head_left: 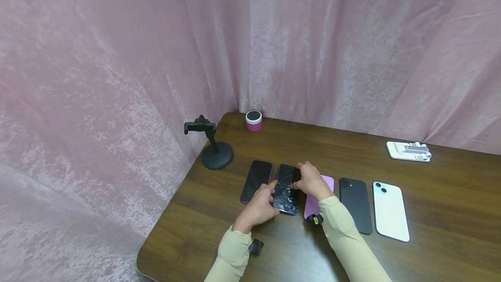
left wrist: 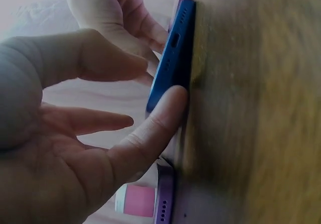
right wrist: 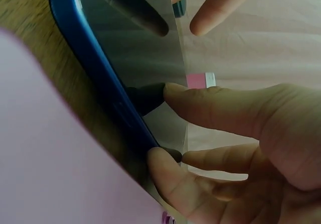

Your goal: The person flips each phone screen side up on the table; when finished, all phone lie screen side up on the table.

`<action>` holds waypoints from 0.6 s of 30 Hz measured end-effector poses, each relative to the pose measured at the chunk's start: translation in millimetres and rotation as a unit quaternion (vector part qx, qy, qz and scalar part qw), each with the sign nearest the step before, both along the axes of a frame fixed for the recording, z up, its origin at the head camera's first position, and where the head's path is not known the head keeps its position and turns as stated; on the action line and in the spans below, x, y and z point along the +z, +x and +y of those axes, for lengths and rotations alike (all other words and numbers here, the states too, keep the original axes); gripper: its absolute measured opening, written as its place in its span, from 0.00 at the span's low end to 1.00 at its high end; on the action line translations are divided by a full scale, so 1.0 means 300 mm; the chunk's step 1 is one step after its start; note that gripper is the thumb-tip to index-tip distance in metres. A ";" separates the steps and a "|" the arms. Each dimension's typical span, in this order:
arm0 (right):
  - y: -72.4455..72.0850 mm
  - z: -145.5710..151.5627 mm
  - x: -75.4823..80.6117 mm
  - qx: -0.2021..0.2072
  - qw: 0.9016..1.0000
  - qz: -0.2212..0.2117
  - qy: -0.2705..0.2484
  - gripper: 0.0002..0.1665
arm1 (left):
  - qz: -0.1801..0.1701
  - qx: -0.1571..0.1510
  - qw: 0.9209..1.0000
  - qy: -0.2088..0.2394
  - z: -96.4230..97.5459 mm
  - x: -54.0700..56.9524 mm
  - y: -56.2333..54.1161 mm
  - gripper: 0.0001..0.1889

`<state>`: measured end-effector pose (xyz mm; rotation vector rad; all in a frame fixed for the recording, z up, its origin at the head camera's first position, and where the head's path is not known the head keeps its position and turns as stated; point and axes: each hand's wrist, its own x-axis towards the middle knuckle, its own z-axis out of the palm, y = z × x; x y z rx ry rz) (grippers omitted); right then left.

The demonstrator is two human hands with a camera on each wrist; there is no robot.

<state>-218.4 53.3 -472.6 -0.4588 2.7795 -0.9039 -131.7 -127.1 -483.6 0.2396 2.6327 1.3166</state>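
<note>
A smartphone with a dark, glossy screen and blue frame is between both hands, its bottom edge sloping to the table in the left wrist view. My left hand holds its left side; one fingertip is tucked at the lower frame, and the upper digit stays off the screen. With my right hand I grip the opposite side. The right thumb touches the screen, while another finger rests against the blue side. A purple phone, screen up, lies left; a lilac phone lies right.
Farther right lie a black phone and a white phone, camera sides up. A black phone stand rises near the left table edge. At the back are a pink-and-white jar and a folded white stand. Pink curtains hang behind.
</note>
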 end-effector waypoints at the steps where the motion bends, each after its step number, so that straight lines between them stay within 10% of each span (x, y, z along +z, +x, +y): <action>1: 0.000 -0.001 0.000 -0.003 1.000 -0.001 0.002 0.41 | -0.002 0.001 1.000 -0.001 0.000 0.002 0.002 0.44; 18: 0.011 -0.014 -0.007 -0.025 1.000 0.008 -0.002 0.36 | 0.001 -0.001 1.000 -0.022 0.014 0.030 0.033 0.37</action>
